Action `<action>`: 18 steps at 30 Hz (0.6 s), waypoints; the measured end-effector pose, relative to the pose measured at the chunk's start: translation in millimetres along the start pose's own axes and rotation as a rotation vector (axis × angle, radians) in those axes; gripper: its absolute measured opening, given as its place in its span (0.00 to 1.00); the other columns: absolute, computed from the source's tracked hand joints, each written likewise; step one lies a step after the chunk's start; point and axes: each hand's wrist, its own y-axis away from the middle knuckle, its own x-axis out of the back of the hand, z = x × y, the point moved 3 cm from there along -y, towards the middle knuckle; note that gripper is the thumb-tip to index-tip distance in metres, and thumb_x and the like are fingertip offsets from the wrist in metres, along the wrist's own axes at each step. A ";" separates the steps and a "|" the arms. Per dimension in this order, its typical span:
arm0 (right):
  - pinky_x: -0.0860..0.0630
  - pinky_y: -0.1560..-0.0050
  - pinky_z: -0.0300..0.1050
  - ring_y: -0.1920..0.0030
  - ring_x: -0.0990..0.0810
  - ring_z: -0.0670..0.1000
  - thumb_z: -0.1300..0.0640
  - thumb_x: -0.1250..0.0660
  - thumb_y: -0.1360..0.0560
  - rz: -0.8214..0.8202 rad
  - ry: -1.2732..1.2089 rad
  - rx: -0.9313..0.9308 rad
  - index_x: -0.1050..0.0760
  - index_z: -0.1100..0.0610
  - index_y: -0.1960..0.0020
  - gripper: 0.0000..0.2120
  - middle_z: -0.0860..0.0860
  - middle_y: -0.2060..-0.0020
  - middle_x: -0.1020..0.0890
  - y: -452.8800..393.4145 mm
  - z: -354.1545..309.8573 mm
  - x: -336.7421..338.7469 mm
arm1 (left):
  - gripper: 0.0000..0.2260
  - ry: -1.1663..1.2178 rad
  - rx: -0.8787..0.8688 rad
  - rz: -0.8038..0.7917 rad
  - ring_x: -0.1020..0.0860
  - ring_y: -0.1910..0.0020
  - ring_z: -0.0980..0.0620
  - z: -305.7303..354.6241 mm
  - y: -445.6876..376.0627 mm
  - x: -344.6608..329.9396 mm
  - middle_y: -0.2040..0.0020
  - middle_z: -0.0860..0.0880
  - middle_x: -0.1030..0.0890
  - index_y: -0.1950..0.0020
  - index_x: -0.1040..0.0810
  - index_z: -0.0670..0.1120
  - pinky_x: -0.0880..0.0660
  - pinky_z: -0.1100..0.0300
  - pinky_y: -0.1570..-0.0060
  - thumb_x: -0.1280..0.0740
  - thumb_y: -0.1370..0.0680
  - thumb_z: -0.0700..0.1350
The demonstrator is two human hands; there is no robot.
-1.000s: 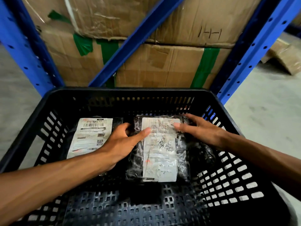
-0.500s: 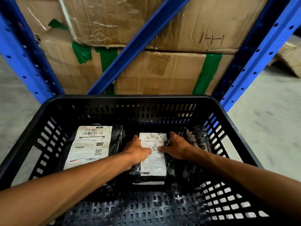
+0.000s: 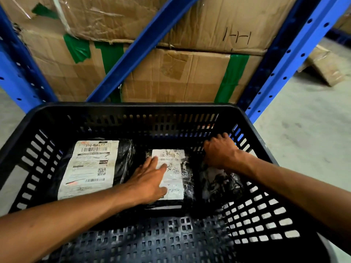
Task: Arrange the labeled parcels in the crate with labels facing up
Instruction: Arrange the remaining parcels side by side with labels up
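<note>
The middle parcel [image 3: 171, 175] lies flat on the crate floor, in the middle and a bit to the far side. Its white label faces up. Its long side runs from near to far, and the end with the barcode points to the far wall.

The left hand [image 3: 150, 179] lies flat and open on the left part of this parcel, with the fingers spread on the label. It presses down and does not grip.

Just to the left sits the big parcel [image 3: 91, 168]. Its label faces up too, and its long side also runs near to far. The two are close, side by side.

To the right is a dark crumpled parcel [image 3: 220, 181] in shiny black wrap. I can see no label on it. It looks bunched up, so I cannot tell which way it points. The right hand [image 3: 221, 152] is curled at its far end, near the right wall. It looks like it is grabbing the wrap, but I cannot tell for sure.

I think this third parcel is the step now. To do it well, keep the left hand pressing so the middle parcel does not slide. Lift the dark one, find its label, turn that side up, and lay it flat beside the others, long side near to far.

All of this sits in the black crate [image 3: 133, 109], in front of the blue rack [image 3: 284, 59] and brown boxes [image 3: 171, 76].
</note>
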 end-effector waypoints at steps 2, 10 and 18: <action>0.38 0.34 0.54 0.36 0.28 0.59 0.47 0.43 0.23 -0.057 0.048 -0.001 0.28 0.59 0.37 0.21 0.59 0.38 0.24 5.0 0.1 -5.6 | 0.36 -0.026 -0.021 -0.057 0.65 0.22 0.46 -7.4 -3.7 -2.4 0.21 0.43 0.65 0.21 0.58 0.49 0.55 0.44 0.23 0.40 0.21 0.54; 0.23 0.47 0.46 0.41 0.23 0.55 0.53 0.30 0.29 -0.166 -0.322 0.006 0.38 0.58 0.28 0.34 0.56 0.39 0.24 19.9 -19.4 5.7 | 0.37 -0.048 -0.065 -0.072 0.67 0.23 0.47 -18.4 -4.4 -5.8 0.22 0.45 0.68 0.21 0.62 0.51 0.53 0.43 0.24 0.42 0.21 0.58; 0.25 0.55 0.47 0.48 0.21 0.57 0.41 0.25 0.37 -0.013 -0.410 -0.167 0.28 0.53 0.39 0.31 0.52 0.43 0.21 52.5 27.7 92.1 | 0.29 0.890 -0.015 0.060 0.25 0.35 0.46 3.8 21.0 43.0 0.35 0.44 0.24 0.35 0.27 0.51 0.31 0.50 0.33 0.45 0.28 0.67</action>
